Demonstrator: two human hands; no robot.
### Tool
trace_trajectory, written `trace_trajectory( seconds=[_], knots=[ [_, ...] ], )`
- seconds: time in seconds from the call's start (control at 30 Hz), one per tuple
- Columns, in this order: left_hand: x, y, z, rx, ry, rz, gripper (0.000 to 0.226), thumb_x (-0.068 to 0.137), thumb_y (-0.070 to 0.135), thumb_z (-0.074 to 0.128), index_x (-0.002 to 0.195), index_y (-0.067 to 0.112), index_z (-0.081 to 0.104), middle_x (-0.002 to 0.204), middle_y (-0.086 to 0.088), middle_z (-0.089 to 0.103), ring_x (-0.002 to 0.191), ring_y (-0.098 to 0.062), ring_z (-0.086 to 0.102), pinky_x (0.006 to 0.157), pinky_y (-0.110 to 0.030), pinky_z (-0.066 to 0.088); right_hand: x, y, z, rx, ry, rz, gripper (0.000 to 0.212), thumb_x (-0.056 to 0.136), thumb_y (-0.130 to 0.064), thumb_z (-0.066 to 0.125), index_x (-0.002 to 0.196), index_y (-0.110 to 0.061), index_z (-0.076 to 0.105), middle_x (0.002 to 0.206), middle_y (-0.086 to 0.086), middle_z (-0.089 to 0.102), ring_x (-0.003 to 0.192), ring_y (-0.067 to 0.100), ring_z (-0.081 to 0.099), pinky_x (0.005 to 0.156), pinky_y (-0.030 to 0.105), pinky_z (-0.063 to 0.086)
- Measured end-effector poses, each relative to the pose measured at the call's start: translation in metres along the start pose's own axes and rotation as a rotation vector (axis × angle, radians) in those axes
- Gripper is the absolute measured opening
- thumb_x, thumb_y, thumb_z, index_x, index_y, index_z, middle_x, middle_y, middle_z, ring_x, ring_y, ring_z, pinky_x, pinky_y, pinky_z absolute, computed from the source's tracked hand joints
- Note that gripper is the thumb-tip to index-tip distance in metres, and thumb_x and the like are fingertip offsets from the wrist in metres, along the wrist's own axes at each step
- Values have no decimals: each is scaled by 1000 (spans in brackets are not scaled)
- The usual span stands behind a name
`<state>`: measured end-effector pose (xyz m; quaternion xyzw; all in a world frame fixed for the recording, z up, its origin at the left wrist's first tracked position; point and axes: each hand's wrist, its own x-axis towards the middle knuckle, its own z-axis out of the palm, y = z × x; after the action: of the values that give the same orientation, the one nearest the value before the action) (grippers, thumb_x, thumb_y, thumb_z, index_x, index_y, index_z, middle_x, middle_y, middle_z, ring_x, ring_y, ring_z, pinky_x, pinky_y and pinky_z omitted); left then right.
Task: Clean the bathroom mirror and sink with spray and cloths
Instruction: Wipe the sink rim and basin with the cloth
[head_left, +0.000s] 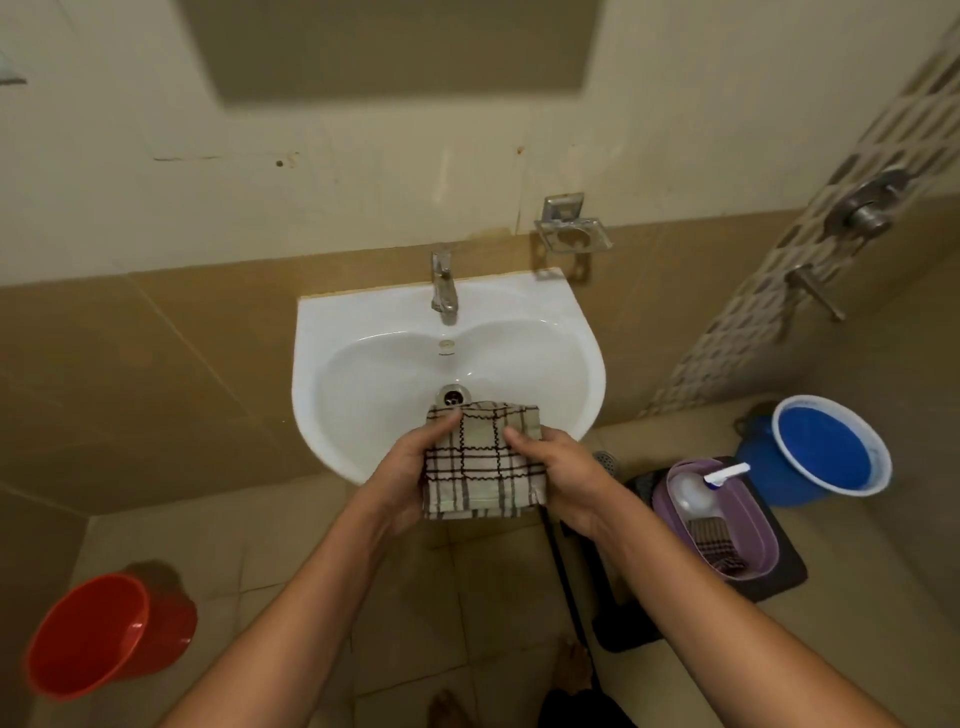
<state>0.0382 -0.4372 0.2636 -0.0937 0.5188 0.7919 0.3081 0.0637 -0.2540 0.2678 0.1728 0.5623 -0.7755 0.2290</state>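
Observation:
A white wall-hung sink (363, 332) with a metal tap (443, 286) and a drain (453, 396) fills the middle. Over its front rim I hold a folded beige cloth with dark checks (480, 462). My left hand (415, 457) grips its left edge, thumb on top. My right hand (563, 467) grips its right edge. The mirror (395, 47) hangs on the wall above, blurred. A clear spray bottle with a white and blue nozzle (696, 486) lies in a purple tub (758, 525) on the floor to the right, beside a second dark checked cloth (717, 545).
An orange bucket (104, 631) stands on the floor at the left. A blue bucket (826, 449) stands right of the tub, which rests on a dark mat (779, 577). A metal soap holder (574, 231) and shower valves (867, 205) are on the walls. My bare feet (574, 662) show below.

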Motion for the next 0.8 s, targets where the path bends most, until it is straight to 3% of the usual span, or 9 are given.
trace_trajectory(
  seconds=[0.07, 0.2, 0.3, 0.4, 0.5, 0.67, 0.8],
  knots=[
    [9, -5, 11, 79, 37, -16, 46, 88, 31, 62, 122, 0, 63, 118, -20, 69, 112, -36, 65, 98, -48, 51, -6, 5, -16, -4, 62, -58, 32, 95, -20, 61, 124, -6, 60, 116, 14, 71, 108, 29, 69, 96, 47, 54],
    [24, -20, 52, 108, 84, -14, 34, 95, 25, 58, 118, 1, 64, 109, -18, 73, 99, -31, 72, 72, -35, 60, -14, 11, -51, -13, 149, -119, 42, 83, -21, 73, 120, -5, 62, 112, 12, 73, 106, 29, 69, 94, 46, 55],
    [33, -32, 90, 187, 68, -16, 28, 94, 20, 62, 114, 1, 65, 102, -16, 75, 90, -28, 74, 63, -30, 59, -23, 12, -84, -82, 260, -157, 45, 76, -15, 80, 118, -7, 64, 109, 9, 74, 102, 25, 71, 92, 46, 56],
    [50, -48, 132, 300, 27, -29, 28, 88, 11, 69, 113, -1, 65, 99, -15, 76, 89, -28, 75, 65, -32, 60, -37, 10, -124, -164, 388, -216, 27, 82, -9, 76, 107, -16, 68, 104, 5, 75, 97, 18, 72, 87, 37, 59],
    [72, -70, 170, 364, 47, -30, 30, 87, 14, 70, 114, 2, 66, 99, -12, 76, 91, -28, 74, 80, -43, 61, -48, 9, -162, -248, 482, -266, 23, 84, -13, 75, 97, -30, 66, 103, -2, 74, 96, 12, 70, 85, 33, 58],
    [100, -110, 234, 463, 38, -13, 19, 89, 19, 70, 105, 11, 68, 100, -9, 76, 91, -25, 74, 85, -45, 59, -68, 20, -229, -209, 615, -229, 31, 87, -21, 72, 117, -21, 65, 109, -4, 73, 102, 13, 68, 89, 39, 57],
    [115, -137, 276, 484, -8, -167, 19, 93, 26, 65, 106, 11, 68, 100, -11, 76, 89, -25, 74, 83, -43, 60, -83, 35, -277, -172, 713, -178, 38, 91, -21, 67, 128, -19, 58, 116, -3, 69, 108, 14, 65, 82, 27, 55]
  ],
)
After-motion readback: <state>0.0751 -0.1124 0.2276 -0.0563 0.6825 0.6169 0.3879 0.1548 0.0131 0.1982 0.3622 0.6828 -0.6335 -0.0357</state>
